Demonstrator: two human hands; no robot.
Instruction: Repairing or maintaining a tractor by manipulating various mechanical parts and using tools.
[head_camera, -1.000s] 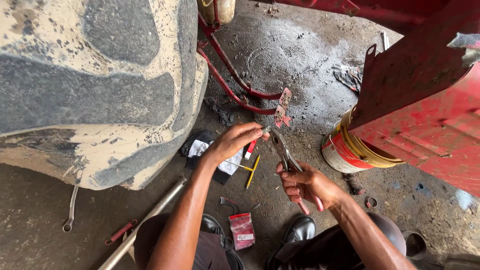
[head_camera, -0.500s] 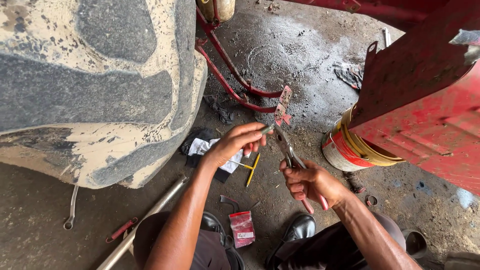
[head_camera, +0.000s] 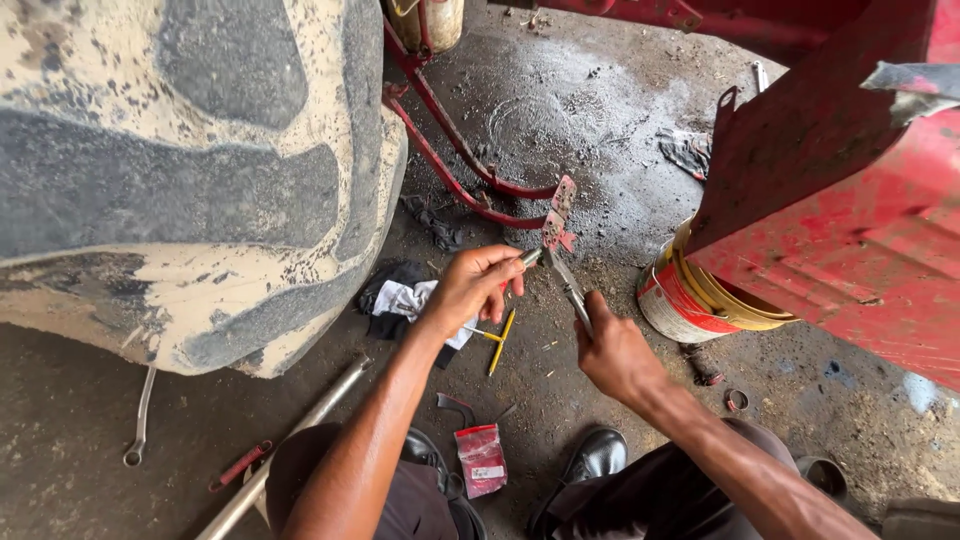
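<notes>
My right hand (head_camera: 612, 350) grips the handles of a pair of pliers (head_camera: 566, 284), whose jaws point up toward the small red bracket (head_camera: 558, 216) at the end of two red steel rods (head_camera: 452, 160). My left hand (head_camera: 474, 283) pinches a small metal piece (head_camera: 529, 257) right at the plier jaws, just below the bracket. Both hands meet over the dirty concrete floor, beside a huge mud-caked tyre (head_camera: 180, 170) on the left.
A red machine panel (head_camera: 850, 180) and a red-and-white tin with a yellow rim (head_camera: 685, 300) stand at the right. On the floor lie a yellow-handled screwdriver (head_camera: 500, 343), a rag (head_camera: 405, 297), a spanner (head_camera: 140, 420), a metal bar (head_camera: 290, 445) and a small red packet (head_camera: 482, 458).
My right hand has turned over on the plier handles and shifted slightly down and right. My left hand stayed at the jaws, below the bracket.
</notes>
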